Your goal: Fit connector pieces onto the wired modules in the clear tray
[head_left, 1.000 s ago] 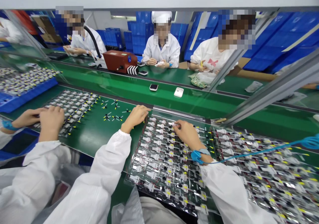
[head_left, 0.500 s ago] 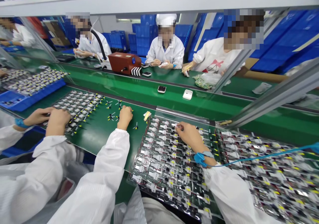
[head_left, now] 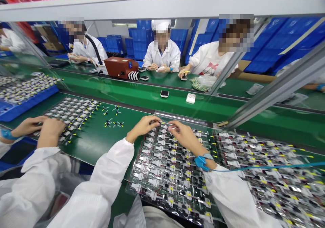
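Observation:
Both my hands meet over the far edge of a clear plastic tray (head_left: 162, 174) packed with several small white, black and yellow wired parts. My left hand (head_left: 143, 126) is curled, its fingertips pinched on a small wired part. My right hand (head_left: 184, 136) faces it a few centimetres away, fingers bent and pinched at the tray's top row; what they hold is too small to name. A blue wrist strap (head_left: 201, 161) sits on my right wrist, and its blue cord (head_left: 266, 167) runs off to the right.
Loose black-and-yellow parts (head_left: 114, 123) lie on the green mat left of the tray. A co-worker's hands (head_left: 48, 130) work on another tray (head_left: 73, 108) at the left. A further full tray (head_left: 274, 174) lies to the right. A conveyor (head_left: 142, 94) carries two small devices.
My left hand went left to the loose parts on the mat, then came back to the tray's far edge, close to my right hand. My right hand shifted slightly left.

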`<state>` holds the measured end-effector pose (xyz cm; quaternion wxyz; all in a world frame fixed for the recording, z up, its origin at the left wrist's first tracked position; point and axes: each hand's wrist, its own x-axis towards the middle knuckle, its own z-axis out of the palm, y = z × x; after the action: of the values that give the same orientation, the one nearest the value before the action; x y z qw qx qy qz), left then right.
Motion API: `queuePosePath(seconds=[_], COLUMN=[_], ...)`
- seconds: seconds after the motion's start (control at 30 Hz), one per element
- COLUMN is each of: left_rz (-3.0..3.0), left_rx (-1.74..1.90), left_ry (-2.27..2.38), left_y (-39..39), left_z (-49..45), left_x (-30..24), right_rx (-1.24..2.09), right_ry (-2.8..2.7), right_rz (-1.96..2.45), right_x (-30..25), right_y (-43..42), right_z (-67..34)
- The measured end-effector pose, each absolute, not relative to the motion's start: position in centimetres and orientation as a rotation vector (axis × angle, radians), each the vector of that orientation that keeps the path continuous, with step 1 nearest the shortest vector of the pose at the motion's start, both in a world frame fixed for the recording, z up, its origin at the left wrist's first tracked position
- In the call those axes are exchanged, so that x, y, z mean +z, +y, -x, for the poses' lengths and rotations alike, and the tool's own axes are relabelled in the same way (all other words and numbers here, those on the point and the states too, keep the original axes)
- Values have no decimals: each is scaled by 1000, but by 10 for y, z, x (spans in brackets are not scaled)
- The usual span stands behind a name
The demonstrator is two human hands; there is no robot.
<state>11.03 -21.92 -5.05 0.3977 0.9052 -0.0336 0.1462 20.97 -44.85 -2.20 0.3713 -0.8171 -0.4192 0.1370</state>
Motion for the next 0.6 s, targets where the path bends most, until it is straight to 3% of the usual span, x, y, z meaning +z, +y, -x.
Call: queuePosePath(seconds=[0.17,0.4,0.6], left_rz=[-2164,-2207,-2647], left_rx=[324,396,297], left_ry=[-158,-162,-340], left_y=[-258,-252,-236], left_z=[-118,-118,-129], left_x=[-65,-69,-64], right_rx=[402,526,392], right_ry=[-1136,-962,-815], right_rz=[2095,2035,2052], right_x=[-21,-33,-41], right_y=[-440,-439,-451], right_z=[-204,-216,-240])
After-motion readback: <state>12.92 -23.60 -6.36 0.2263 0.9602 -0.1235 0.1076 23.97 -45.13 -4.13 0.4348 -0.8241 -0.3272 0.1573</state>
